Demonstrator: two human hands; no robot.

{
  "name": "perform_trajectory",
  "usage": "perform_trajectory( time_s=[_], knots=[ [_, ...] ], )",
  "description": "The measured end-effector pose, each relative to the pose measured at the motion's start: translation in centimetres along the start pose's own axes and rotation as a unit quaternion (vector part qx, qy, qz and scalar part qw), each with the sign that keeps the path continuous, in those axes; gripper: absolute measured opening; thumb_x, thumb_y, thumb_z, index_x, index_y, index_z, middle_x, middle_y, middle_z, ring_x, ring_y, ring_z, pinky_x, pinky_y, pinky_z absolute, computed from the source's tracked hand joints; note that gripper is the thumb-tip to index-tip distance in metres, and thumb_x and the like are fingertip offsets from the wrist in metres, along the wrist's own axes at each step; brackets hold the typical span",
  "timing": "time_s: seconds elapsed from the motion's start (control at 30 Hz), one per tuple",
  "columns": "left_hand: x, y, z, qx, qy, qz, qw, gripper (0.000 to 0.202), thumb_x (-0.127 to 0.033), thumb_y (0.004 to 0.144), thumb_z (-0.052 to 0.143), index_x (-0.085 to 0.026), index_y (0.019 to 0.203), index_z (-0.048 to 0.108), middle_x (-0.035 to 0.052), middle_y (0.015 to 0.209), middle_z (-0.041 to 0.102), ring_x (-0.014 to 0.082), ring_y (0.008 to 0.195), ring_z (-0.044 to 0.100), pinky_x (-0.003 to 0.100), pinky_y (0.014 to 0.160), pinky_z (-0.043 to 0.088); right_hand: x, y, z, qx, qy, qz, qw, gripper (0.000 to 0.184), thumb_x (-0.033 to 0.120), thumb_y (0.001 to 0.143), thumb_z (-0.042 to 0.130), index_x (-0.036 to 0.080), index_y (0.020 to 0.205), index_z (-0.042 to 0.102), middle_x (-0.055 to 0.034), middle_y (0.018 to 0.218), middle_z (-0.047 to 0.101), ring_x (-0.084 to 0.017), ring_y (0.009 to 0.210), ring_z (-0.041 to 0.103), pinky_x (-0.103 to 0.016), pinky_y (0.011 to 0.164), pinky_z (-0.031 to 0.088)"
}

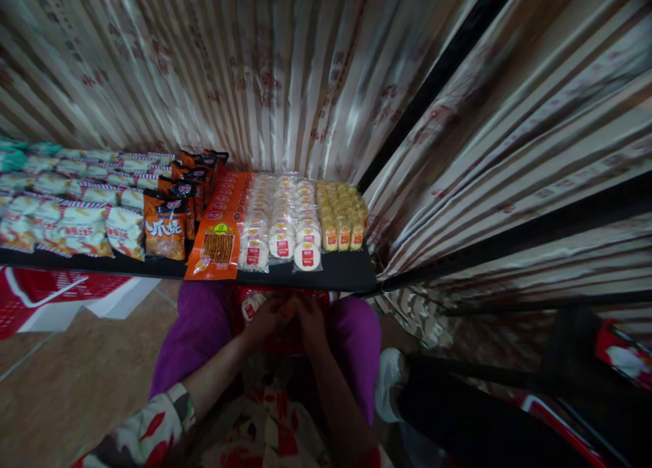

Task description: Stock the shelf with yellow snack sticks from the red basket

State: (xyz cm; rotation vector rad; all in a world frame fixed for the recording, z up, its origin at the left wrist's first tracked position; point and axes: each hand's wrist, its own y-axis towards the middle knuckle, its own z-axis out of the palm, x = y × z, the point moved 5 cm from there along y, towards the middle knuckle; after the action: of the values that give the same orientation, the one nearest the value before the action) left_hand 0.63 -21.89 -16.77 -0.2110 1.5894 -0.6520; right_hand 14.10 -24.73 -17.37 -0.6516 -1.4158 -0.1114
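Note:
Low between my knees, my left hand (267, 318) and my right hand (310, 320) are close together over a red basket (285, 344). Both have bent fingers around a small dark orange thing (289, 309), too dim and blurred to name. Beside my left hand, a round white packaged cracker (251, 308) with a red label shows in the basket. The black shelf (336, 276) just beyond my hands bears rows of round white crackers in clear wrap (308, 256), small yellow packets (344, 236) and flat orange snack bags (212, 249).
Orange-and-black bags (164, 227) and several rows of pale snack bags (79, 227) fill the shelf's left. A pleated printed curtain (285, 81) hangs behind it, crossed by a black post (407, 121). Another red basket (76, 288) is at lower left. A person's white shoe (390, 385) is at right.

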Motion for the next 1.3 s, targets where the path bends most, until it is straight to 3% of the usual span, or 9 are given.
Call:
perform_trajectory(
  time_s=[0.17,0.3,0.5,0.67,0.9,1.1,1.3],
  knots=[
    [-0.3,-1.1,1.3,0.065,0.0,0.009,0.998,0.031,-0.01,0.065,0.053,-0.014,0.093,0.067,0.0071,0.094,0.071,0.0201,0.082,0.065,0.03,0.077,0.05,2.6,-1.1,-1.3,-0.024,-0.025,0.012,0.999,0.042,0.04,0.058,0.071,0.017,0.093,0.067,-0.007,0.094,0.072,-0.022,0.086,0.066,-0.034,0.08,0.052],
    [-1.1,-1.6,1.9,0.098,0.021,0.055,0.993,0.036,-0.009,0.063,0.049,-0.015,0.095,0.066,0.0047,0.096,0.071,0.02,0.087,0.064,0.029,0.079,0.049,4.4,-1.9,-1.8,-0.024,-0.042,0.013,0.999,0.04,0.042,0.055,0.073,0.019,0.087,0.069,-0.0029,0.083,0.073,-0.021,0.081,0.066,-0.033,0.077,0.053],
    [-1.5,-2.0,2.4,0.143,0.007,0.074,0.987,0.035,-0.008,0.061,0.052,-0.015,0.094,0.064,0.0059,0.096,0.071,0.0206,0.09,0.064,0.032,0.084,0.048,5.6,-2.4,-1.7,0.038,0.005,0.023,0.999,0.046,0.041,0.057,0.073,0.019,0.097,0.068,-0.0031,0.088,0.073,-0.021,0.081,0.067,-0.033,0.075,0.053],
    [-3.1,-2.0,2.5,0.106,0.018,0.099,0.989,0.025,-0.009,0.062,0.056,-0.014,0.085,0.063,0.0045,0.088,0.071,0.0193,0.085,0.064,0.03,0.08,0.048,7.6,-2.5,-2.1,0.058,-0.059,-0.013,0.996,0.056,0.042,0.064,0.066,0.018,0.115,0.062,-0.0021,0.083,0.073,-0.02,0.077,0.067,-0.031,0.071,0.053],
    [-6.6,-3.3,4.2,0.105,-0.063,0.109,0.986,0.022,-0.017,0.068,0.06,-0.012,0.089,0.063,0.0051,0.086,0.07,0.0149,0.075,0.061,0.024,0.068,0.046,9.6,-2.0,-2.7,-0.012,-0.137,-0.059,0.989,0.056,0.045,0.068,0.06,0.016,0.115,0.058,-0.0057,0.085,0.072,-0.02,0.074,0.067,-0.031,0.066,0.052],
    [-7.3,-3.3,5.4,0.097,-0.079,0.102,0.987,0.028,-0.009,0.068,0.054,-0.012,0.095,0.061,0.0036,0.085,0.068,0.0122,0.072,0.06,0.021,0.066,0.045,9.2,-1.4,-3.6,-0.011,-0.045,-0.096,0.994,0.048,0.049,0.069,0.063,0.017,0.105,0.059,-0.008,0.089,0.071,-0.02,0.077,0.066,-0.031,0.069,0.053],
    [-9.1,-3.3,5.8,0.066,-0.033,0.104,0.992,0.027,-0.003,0.072,0.048,-0.012,0.095,0.061,0.0016,0.078,0.066,0.0107,0.07,0.059,0.02,0.068,0.045,9.1,-0.9,-3.5,0.005,0.0,-0.078,0.997,0.044,0.051,0.07,0.063,0.017,0.097,0.061,-0.0075,0.088,0.071,-0.021,0.078,0.066,-0.031,0.069,0.052]
  ],
)
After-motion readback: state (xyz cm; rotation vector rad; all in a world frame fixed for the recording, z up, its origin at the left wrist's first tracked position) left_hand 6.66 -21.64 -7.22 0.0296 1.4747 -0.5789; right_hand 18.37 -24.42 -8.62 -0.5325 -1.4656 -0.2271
